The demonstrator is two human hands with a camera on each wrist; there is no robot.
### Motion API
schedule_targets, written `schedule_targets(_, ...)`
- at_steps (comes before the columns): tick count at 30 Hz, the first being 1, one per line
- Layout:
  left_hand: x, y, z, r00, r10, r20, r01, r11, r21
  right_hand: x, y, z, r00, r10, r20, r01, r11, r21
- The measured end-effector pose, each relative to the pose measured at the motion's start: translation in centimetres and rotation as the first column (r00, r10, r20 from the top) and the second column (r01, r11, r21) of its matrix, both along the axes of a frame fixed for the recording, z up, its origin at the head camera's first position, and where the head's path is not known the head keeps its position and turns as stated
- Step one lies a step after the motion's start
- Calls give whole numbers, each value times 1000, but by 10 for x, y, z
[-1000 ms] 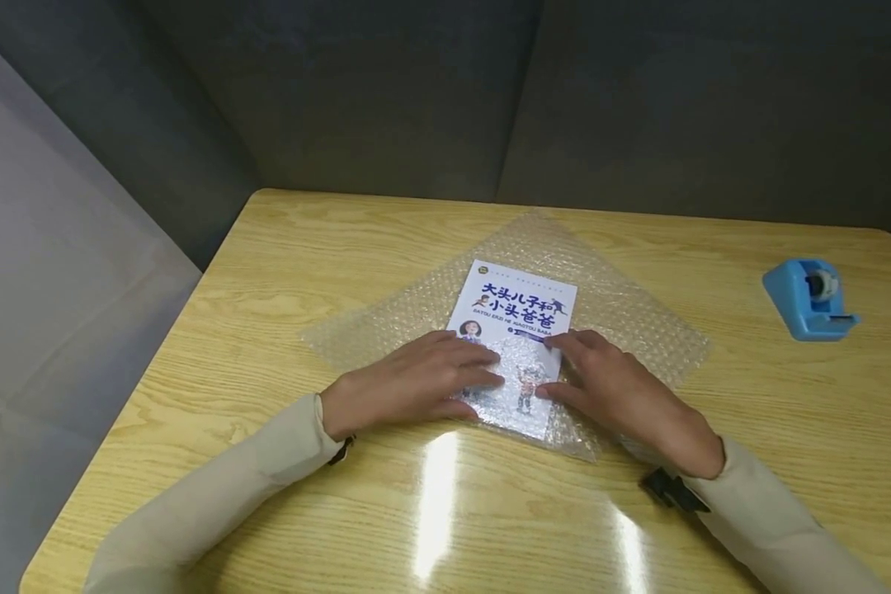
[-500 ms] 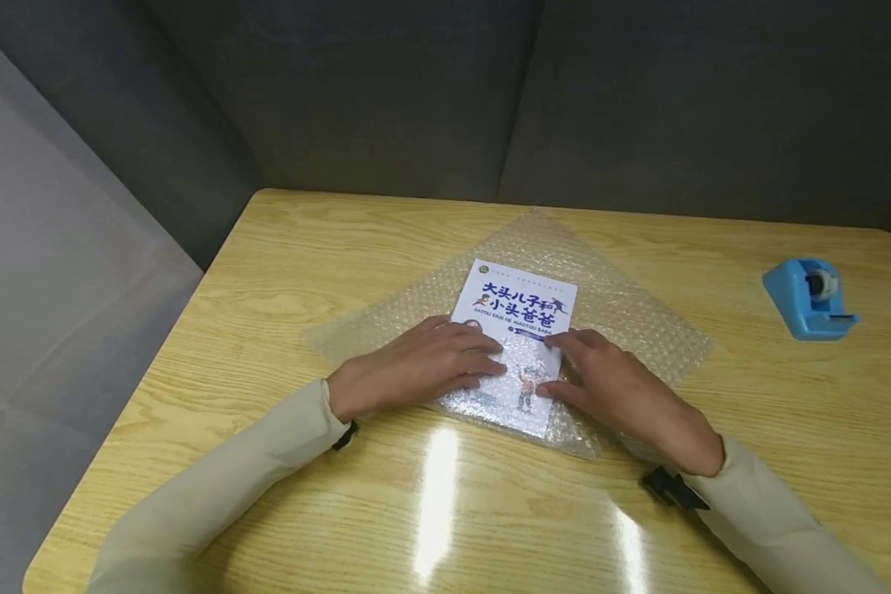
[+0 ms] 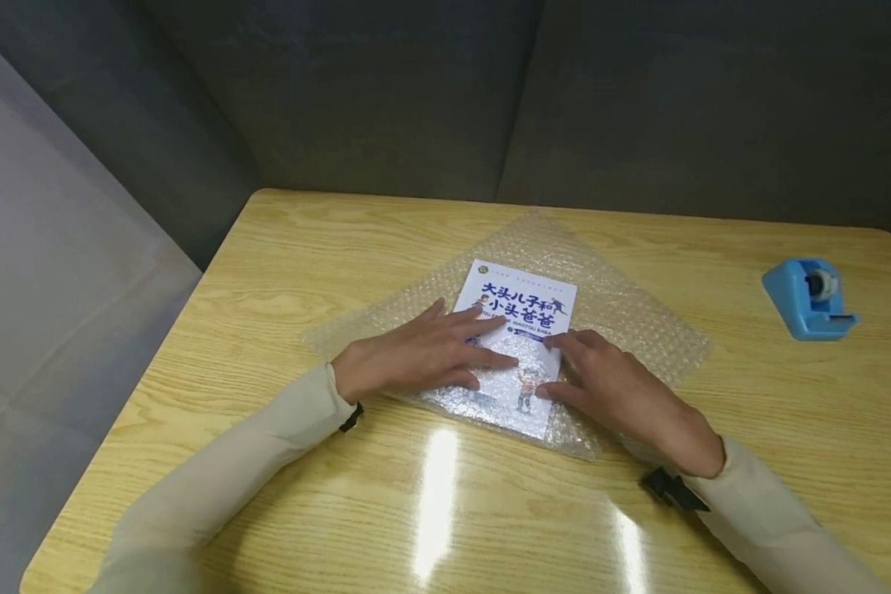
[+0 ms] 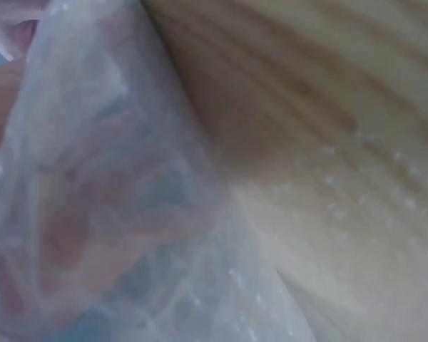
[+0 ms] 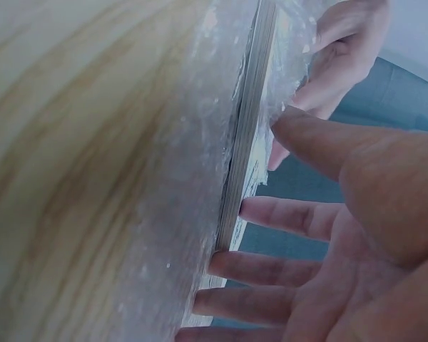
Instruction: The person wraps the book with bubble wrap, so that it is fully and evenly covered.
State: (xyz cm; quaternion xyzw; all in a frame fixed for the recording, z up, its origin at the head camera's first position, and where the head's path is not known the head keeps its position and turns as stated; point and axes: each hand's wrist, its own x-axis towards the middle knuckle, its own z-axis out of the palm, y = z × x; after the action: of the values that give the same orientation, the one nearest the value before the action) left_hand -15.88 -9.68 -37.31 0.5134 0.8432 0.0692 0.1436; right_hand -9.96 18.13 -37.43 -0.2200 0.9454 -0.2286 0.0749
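A white book (image 3: 527,299) with blue Chinese lettering lies tilted on a sheet of clear bubble wrap (image 3: 624,305) in the head view. One flap of the wrap is folded over the book's lower part. My left hand (image 3: 423,353) rests across the book's left side with its fingers spread over the cover. At the right edge, my right hand (image 3: 616,392) touches the book with outstretched fingers and thumb; the right wrist view shows those fingertips along the page edges (image 5: 246,135). Blurry bubble wrap (image 4: 128,178) covers much of the left wrist view, partly veiling the left hand.
A blue tape dispenser (image 3: 802,301) stands at the right of the wooden table (image 3: 327,511). Dark grey partitions (image 3: 386,99) rise behind the table, and a pale panel (image 3: 59,247) is at the left.
My left hand has slid up and slightly right over the book, and its fingers have spread wider. The right hand, the book and the wrap stay where they were.
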Motion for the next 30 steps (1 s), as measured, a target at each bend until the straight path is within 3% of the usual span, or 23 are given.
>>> schedule_targets(7,-5,-1,1,993,35,110,-34,999,-9,0,-1,2,999,-15,28,15,1000,12)
schedule_targets(17,-8,-2,-2,986,13,165,-21,999,47,0,-2,2,999,-26,44,26,1000,10)
schedule_targets(30,-4,-3,-3,986,65,157,-65,998,-3,-2,-1,0,999,-18,43,17,1000,15)
